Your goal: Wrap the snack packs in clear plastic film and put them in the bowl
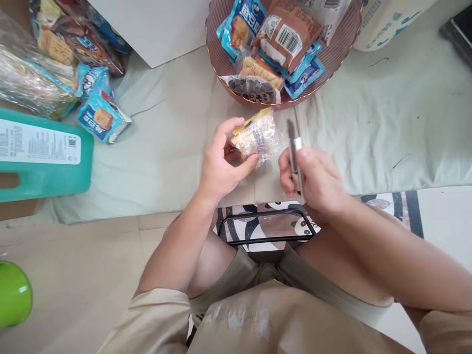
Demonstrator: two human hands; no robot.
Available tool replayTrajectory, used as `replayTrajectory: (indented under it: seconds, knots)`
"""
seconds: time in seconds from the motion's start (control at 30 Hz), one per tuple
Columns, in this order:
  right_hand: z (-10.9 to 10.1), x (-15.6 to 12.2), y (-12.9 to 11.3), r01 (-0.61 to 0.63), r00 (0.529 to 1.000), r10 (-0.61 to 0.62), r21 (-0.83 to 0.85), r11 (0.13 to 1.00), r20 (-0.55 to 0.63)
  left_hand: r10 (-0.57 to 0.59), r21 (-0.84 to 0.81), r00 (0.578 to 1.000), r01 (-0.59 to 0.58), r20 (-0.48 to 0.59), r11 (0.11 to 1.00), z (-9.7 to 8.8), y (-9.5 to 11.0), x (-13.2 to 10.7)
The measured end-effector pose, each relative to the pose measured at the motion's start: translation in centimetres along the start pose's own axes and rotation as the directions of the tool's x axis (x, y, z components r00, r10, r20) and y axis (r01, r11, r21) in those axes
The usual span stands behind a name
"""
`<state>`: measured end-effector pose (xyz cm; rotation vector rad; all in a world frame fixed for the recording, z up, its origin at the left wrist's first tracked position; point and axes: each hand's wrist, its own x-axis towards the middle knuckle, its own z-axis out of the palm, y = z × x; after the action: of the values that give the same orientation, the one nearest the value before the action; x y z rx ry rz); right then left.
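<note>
My left hand (226, 160) is closed on a small snack packet (256, 135) in clear crinkled wrap with a yellow edge, thumb in front and fingers behind. In my right hand (317, 172) is a utility knife (294, 157), its blade end pointing up and away from me. A short gap lies between the knife and the packet. Just beyond both hands stands a ribbed pinkish bowl (221, 64) with a gold rim. It holds blue snack pouches (245, 27), a brown packet (285, 37) with a barcode and other wrapped snacks.
To the left lie a blue snack packet (101, 118), more bagged snacks (29, 81) and a teal container (70, 177). A white box (158, 24) stands beside the bowl. The surface has a pale green cloth (165, 162). A green bin (14, 295) is on the floor.
</note>
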<state>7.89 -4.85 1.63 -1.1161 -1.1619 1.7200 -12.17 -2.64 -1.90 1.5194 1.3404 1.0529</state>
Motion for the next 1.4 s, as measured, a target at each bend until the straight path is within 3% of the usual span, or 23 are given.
replayTrajectory:
  seconds: [0.13,0.3,0.47,0.63,0.8,1.0,1.07,1.17,1.3,1.4]
  knots:
    - [1.1,0.0,-0.2,-0.137,0.985,0.139,-0.027,0.990,0.098,0.105,0.054,0.994,-0.107,0.042,0.993,0.1,-0.3,-0.1]
    - [1.3,0.7,-0.3,-0.242,0.969,0.244,-0.045,0.969,0.041,0.194,0.182,0.981,-0.193,0.018,0.964,0.1,-0.2,-0.3]
    - [1.3,0.4,-0.2,-0.249,0.963,0.253,-0.057,0.967,0.097,0.235,0.156,0.970,-0.223,-0.062,0.962,0.0,-0.2,-0.5]
    - [1.4,0.2,-0.4,-0.275,0.946,0.294,-0.141,0.951,0.134,0.262,0.101,0.937,-0.245,-0.230,0.964,-0.4,-0.3,-0.2]
    - [1.3,0.1,-0.1,-0.237,0.945,0.280,-0.237,0.942,0.169,0.212,-0.020,0.912,-0.233,-0.352,0.972,-0.7,-0.2,0.5]
    - [0.1,0.1,-1.0,-0.144,0.963,0.220,-0.399,0.906,0.153,-0.020,-0.295,0.882,-0.136,-0.471,0.946,-1.4,0.5,0.8]
    - [-1.0,0.3,-1.5,-0.061,0.992,0.110,-0.524,0.850,0.063,-0.090,-0.388,0.873,-0.119,-0.479,0.914,-1.8,0.8,0.8]
    - [-3.1,0.8,-1.8,0.040,0.991,-0.126,-0.773,0.633,-0.052,-0.137,-0.410,0.897,-0.053,-0.420,0.911,-2.2,1.1,0.6]
    - [-5.5,1.7,-1.1,0.095,0.950,-0.311,-0.932,0.349,-0.019,-0.161,-0.189,0.955,0.115,-0.249,0.975,-2.1,1.4,-0.1]
    - [-6.6,2.1,-0.4,0.051,0.950,-0.312,-0.975,0.214,-0.018,-0.214,0.061,0.964,0.226,-0.158,0.972,-1.5,2.1,-0.7]
